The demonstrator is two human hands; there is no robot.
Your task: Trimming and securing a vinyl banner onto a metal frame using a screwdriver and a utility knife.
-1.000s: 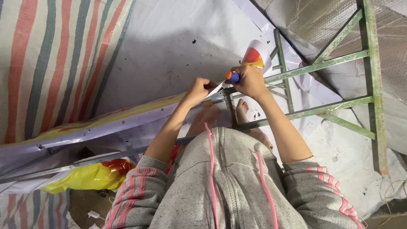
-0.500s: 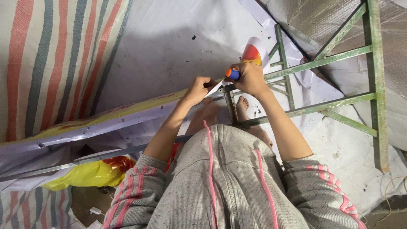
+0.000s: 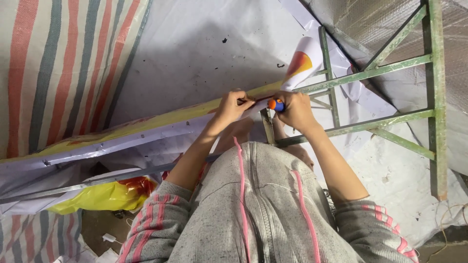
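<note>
My right hand [image 3: 295, 111] grips a small tool with an orange and blue handle [image 3: 276, 104], its tip pointing left along the edge of a printed banner sheet [image 3: 161, 124]. My left hand [image 3: 231, 106] pinches that sheet's yellow edge right beside the tool tip. The sheet lies over a green metal frame [image 3: 370, 73], and its curled end [image 3: 303, 61] shows an orange and yellow print. My bare feet show below my hands, one on a frame bar.
A striped red, grey and white tarp [image 3: 53, 68] covers the left. White sheeting [image 3: 195, 48] lies beyond the frame. A yellow plastic bag [image 3: 105, 195] sits low left under a grey metal bar [image 3: 97, 180]. Silver foil sheeting [image 3: 390, 24] is at upper right.
Both hands have stayed together on the banner edge, with the tool handle still at the same spot. The view has shifted only slightly.
</note>
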